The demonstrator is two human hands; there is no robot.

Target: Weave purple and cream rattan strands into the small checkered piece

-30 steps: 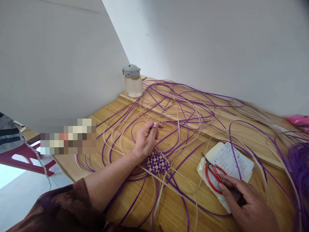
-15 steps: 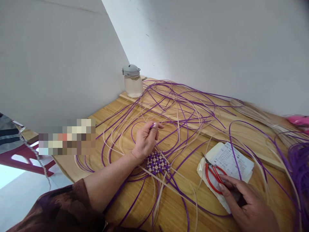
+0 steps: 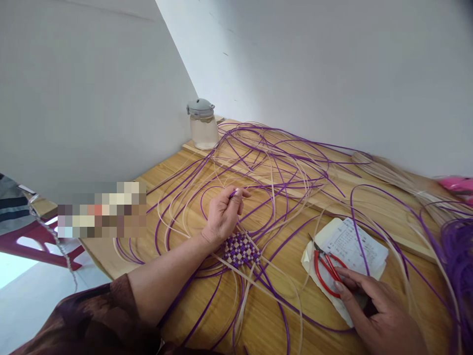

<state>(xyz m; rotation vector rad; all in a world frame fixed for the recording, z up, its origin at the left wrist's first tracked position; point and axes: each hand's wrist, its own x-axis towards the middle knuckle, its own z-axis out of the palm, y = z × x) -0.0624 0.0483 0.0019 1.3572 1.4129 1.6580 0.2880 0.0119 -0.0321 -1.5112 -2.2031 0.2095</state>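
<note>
My left hand (image 3: 224, 211) is closed in a pinch on a purple strip (image 3: 232, 194), just above a small woven piece (image 3: 242, 250) in a purple and beige check. Long purple and beige strips fan out from the woven piece over the wooden table (image 3: 258, 301). At the right, the fingers and thumb of my right hand (image 3: 377, 305) grip one red handle of the pliers (image 3: 327, 268), which look like small cutting nippers. Their tips rest over handwritten paper sheets (image 3: 356, 241). My palm side is hidden.
A clear jar with a grey lid (image 3: 202, 123) stands at the back left. Bundled beige strips (image 3: 399, 177) lie along the wall, and a purple coil (image 3: 461, 266) sits at the right edge. A red stool (image 3: 40, 246) is beside the table.
</note>
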